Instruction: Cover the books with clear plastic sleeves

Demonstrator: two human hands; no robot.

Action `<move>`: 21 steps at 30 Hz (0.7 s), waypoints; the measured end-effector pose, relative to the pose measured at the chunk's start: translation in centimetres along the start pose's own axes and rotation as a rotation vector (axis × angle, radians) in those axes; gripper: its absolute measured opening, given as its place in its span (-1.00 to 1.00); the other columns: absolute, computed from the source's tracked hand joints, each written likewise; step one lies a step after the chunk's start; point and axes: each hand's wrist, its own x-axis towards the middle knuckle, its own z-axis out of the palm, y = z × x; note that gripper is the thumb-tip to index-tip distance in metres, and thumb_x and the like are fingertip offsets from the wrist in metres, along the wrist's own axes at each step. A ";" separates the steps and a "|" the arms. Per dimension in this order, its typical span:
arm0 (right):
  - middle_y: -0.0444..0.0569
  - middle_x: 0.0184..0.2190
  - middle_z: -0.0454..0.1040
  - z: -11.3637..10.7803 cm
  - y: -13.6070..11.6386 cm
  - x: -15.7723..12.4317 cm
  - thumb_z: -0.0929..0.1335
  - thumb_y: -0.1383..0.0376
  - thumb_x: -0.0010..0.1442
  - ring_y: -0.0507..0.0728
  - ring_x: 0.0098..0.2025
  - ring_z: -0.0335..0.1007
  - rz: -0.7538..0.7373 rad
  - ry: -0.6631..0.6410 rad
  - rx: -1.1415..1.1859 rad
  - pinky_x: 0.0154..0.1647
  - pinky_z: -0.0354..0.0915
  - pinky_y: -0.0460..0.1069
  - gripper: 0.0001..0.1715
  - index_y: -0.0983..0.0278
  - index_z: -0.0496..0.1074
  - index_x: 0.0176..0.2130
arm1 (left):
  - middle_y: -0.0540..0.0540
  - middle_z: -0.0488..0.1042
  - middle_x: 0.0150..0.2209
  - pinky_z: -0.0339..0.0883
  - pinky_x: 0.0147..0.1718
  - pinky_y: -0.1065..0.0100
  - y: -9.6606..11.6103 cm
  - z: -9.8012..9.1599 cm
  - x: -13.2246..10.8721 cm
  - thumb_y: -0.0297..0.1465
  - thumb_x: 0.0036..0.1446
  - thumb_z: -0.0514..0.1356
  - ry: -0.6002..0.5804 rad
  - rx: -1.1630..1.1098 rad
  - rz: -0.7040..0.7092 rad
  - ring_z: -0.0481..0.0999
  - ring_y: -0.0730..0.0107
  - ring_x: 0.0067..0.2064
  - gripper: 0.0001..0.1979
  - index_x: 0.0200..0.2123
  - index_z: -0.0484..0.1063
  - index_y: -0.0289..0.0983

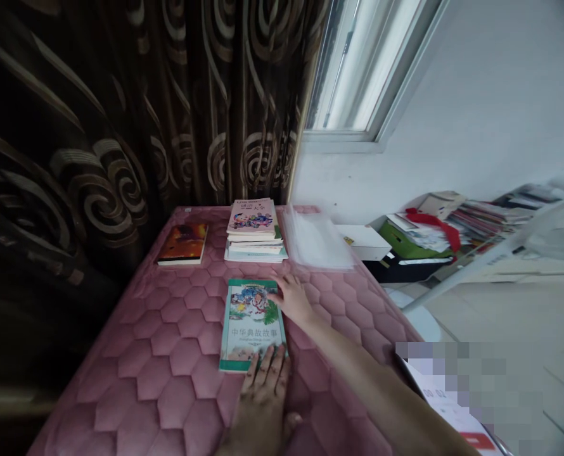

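A green-covered book with a picture and Chinese title lies flat on the pink quilted surface. My left hand rests flat on its near edge, fingers spread over the cover. My right hand touches the book's far right corner with its fingertips. Neither hand grips the book. Behind it stands a stack of books with a pink cover on top, and an orange-covered book lies to the left.
A pile of clear plastic sleeves lies at the back right of the surface. A dark patterned curtain hangs behind. A white box and heaped books and papers sit on the floor at right.
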 end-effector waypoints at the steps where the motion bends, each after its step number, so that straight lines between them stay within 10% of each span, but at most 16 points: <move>1: 0.10 0.05 0.33 0.0 -0.3 -1.1 0.39 0.08 0.14 0.28 0.13 0.18 -0.028 -0.020 0.003 0.09 0.14 0.15 -0.34 0.15 0.28 0.19 | -0.09 -0.21 0.38 -0.02 0.26 0.05 0.0 -0.1 0.0 -0.16 0.14 0.15 0.003 0.000 0.007 -0.09 0.08 0.37 -0.10 0.36 -0.36 -0.21; 6: 0.04 0.04 0.29 0.2 -0.6 -3.5 0.51 -0.03 -0.11 0.31 0.13 0.13 -0.127 -0.150 0.064 0.10 0.07 0.20 -0.04 0.07 0.21 0.21 | -0.10 -0.18 0.38 -0.02 0.26 0.00 -0.2 0.0 0.0 -0.15 0.14 0.15 0.002 -0.014 0.016 -0.07 0.03 0.36 -0.08 0.36 -0.38 -0.20; 16: 0.16 0.08 0.29 0.8 -0.6 5.4 0.36 -0.04 0.12 0.34 0.16 0.12 0.175 -0.034 0.027 0.06 0.13 0.19 -0.34 0.25 0.31 0.10 | -0.07 -0.25 0.38 -0.06 0.27 -0.02 0.0 -0.5 0.3 -0.07 0.12 0.13 -0.074 -0.014 0.007 -0.12 0.04 0.37 -0.06 0.36 -0.41 -0.18; 21: 0.14 0.08 0.27 0.4 0.0 0.6 0.41 0.02 0.07 0.34 0.14 0.13 0.054 -0.053 0.073 0.05 0.15 0.21 -0.27 0.22 0.26 0.15 | -0.07 -0.23 0.38 -0.05 0.28 0.03 0.0 -0.8 0.0 -0.14 0.15 0.15 -0.051 -0.027 0.001 -0.12 0.08 0.37 -0.10 0.36 -0.36 -0.18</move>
